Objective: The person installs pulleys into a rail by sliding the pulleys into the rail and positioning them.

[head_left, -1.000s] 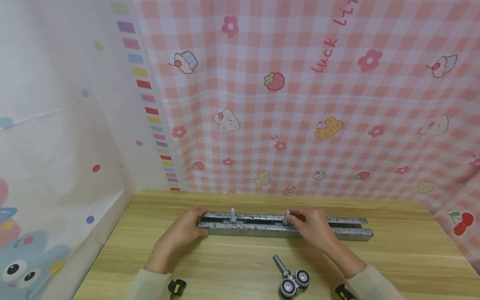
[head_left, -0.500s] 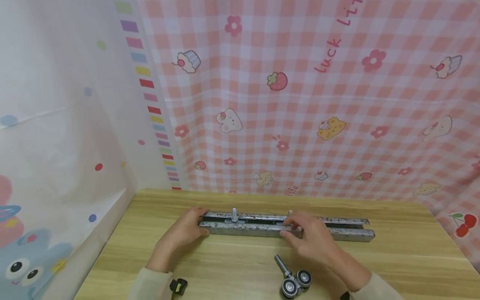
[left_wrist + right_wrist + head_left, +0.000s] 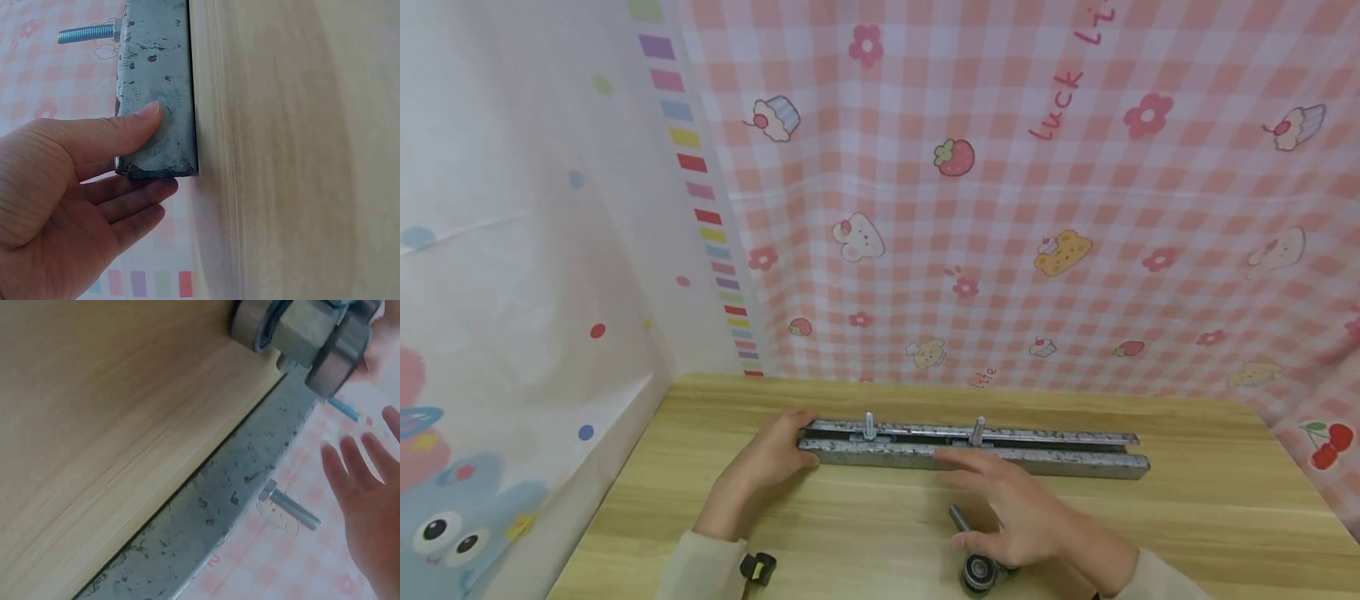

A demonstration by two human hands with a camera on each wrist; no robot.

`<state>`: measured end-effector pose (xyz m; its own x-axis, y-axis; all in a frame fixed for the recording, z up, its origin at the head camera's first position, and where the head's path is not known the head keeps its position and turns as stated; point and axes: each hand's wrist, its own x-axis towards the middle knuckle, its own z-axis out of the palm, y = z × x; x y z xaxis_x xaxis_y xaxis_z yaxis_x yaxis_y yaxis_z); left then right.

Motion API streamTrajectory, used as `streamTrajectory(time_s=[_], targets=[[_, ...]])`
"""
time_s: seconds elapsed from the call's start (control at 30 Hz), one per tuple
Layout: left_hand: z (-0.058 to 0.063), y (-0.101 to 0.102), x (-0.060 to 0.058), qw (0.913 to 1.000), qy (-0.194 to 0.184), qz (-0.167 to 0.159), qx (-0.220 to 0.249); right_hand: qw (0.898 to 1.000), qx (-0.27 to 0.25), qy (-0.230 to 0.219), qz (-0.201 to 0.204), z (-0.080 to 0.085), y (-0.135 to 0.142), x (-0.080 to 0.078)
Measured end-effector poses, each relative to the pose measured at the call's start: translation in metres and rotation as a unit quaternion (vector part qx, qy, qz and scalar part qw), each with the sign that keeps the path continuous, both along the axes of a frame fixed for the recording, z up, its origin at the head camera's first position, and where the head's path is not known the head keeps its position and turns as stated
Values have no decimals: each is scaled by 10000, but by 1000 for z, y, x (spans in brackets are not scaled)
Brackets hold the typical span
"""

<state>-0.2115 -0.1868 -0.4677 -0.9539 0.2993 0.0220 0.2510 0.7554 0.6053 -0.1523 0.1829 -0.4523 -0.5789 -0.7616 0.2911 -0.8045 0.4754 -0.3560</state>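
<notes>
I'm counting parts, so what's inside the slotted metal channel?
A left threaded bolt and a right threaded bolt rise from the metal channel, flat metal pieces partly visible at their bases. The walls cover anything deeper, and the left hand hides part of one end.

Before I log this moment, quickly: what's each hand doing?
Left hand: holding the metal rail by its end.
Right hand: open, holding nothing, near the wheeled bolt.

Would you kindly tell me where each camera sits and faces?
Head: on the head, facing forward and down at the metal rail; left hand and right hand show.
Left wrist: on that wrist, facing the rail's end; left hand shows.
Right wrist: on that wrist, facing rail and roller; right hand and part of the left show.
Head and right wrist share the roller.
</notes>
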Motion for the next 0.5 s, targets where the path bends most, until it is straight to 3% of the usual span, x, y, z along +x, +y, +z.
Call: streamTrajectory(time_s=[0.1,0.23,0.5], targets=[[-1,0,-1,10000,54,-16,-1,9982,449,-390,17,-1,-3,1],[-2,0,-1,9999,147,-42,48,9939,927,-591,-54,-3,-7,0],[-2,0,-1,9998,214,-48,22,9888,1262,-753,-248,-6,-16,-6]])
